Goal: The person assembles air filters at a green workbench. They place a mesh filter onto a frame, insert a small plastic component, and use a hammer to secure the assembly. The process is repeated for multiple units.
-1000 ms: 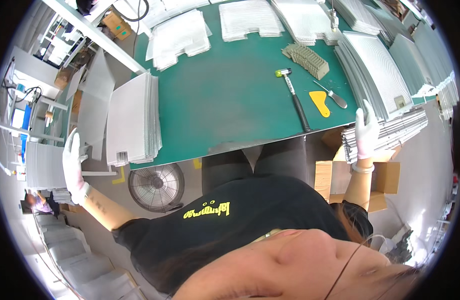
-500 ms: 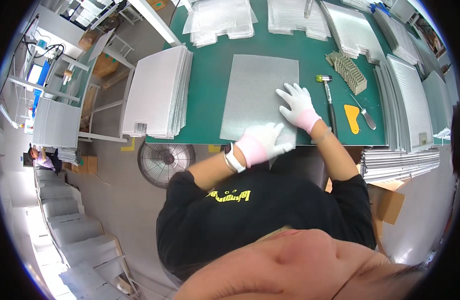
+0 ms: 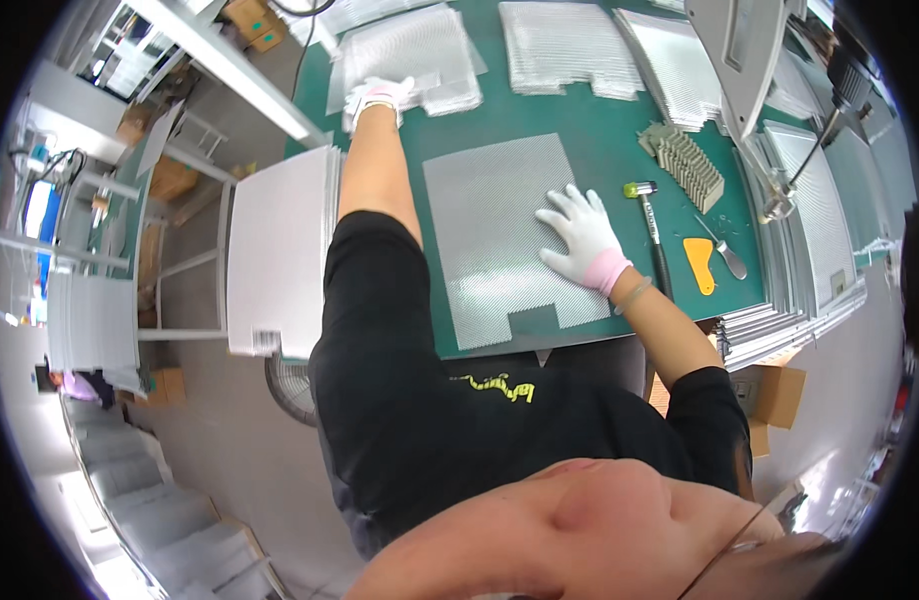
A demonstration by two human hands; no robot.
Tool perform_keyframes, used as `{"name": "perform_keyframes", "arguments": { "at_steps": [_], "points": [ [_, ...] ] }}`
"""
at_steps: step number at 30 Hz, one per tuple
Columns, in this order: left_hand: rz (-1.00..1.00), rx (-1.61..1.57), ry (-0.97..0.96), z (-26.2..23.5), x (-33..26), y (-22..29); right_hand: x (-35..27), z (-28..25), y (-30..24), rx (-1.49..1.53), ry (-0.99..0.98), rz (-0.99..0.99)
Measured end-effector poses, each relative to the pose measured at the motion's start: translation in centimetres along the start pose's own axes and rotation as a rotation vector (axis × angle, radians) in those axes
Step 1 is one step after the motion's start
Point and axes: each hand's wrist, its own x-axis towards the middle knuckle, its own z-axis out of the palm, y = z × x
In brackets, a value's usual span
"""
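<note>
A grey perforated mesh sheet point(image 3: 495, 225) lies on the green table, a square notch at its near edge. My right hand point(image 3: 587, 238), in a white glove with a pink cuff, rests flat on its right side, fingers spread. My left arm stretches to the far left. There my gloved left hand point(image 3: 379, 97) lies over the near left edge of a stack of thin mesh sheets point(image 3: 410, 55); its fingers look stretched out, slightly smeared, and no sheet is lifted. Right of my right hand are a mallet point(image 3: 652, 225) with a green-and-black head, a yellow scraper point(image 3: 699, 264) and a screwdriver point(image 3: 723, 250).
A row of beige clip-like pieces point(image 3: 688, 165) lies beyond the tools. More sheet stacks point(image 3: 570, 48) line the far side. A tall pile of white sheets point(image 3: 280, 240) stands at the left. An arm-mounted powered driver point(image 3: 848, 80) hangs at the upper right.
My left hand has left the near edge of the sheet and gone to the far-left stack. The sheet has turned slightly, its notch now showing. My right hand stays on it.
</note>
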Motion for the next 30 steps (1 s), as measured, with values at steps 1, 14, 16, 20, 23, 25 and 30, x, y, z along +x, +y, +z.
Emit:
{"name": "perform_keyframes", "arguments": {
  "at_steps": [1,14,16,20,23,25,30],
  "points": [
    [0.003,0.034,-0.02,0.5,-0.1,0.4,0.0,0.0,0.0,0.002,0.003,0.007],
    [0.264,-1.303,-0.249,-1.7,6.8,-1.8,-0.2,0.0,0.0,0.015,0.02,0.017],
    [0.161,-1.906,-0.524,-5.1,9.6,-4.7,0.6,-0.4,-0.6,0.045,0.034,-0.026],
    [0.823,-2.167,-0.972,-6.6,5.1,-5.2,0.3,0.0,-0.2,0.043,0.051,-0.022],
    [0.641,-2.044,-0.388,-7.2,-5.9,-2.5,-0.4,0.6,0.9,0.031,0.041,0.022],
    [0.853,-1.268,0.262,-8.0,-11.6,-4.5,0.8,0.7,1.3,0.055,0.058,-0.01],
    [0.735,-2.081,-0.63,-7.6,-25.8,-11.5,-0.1,1.2,3.3,1.202,0.387,0.127]
  ]
}}
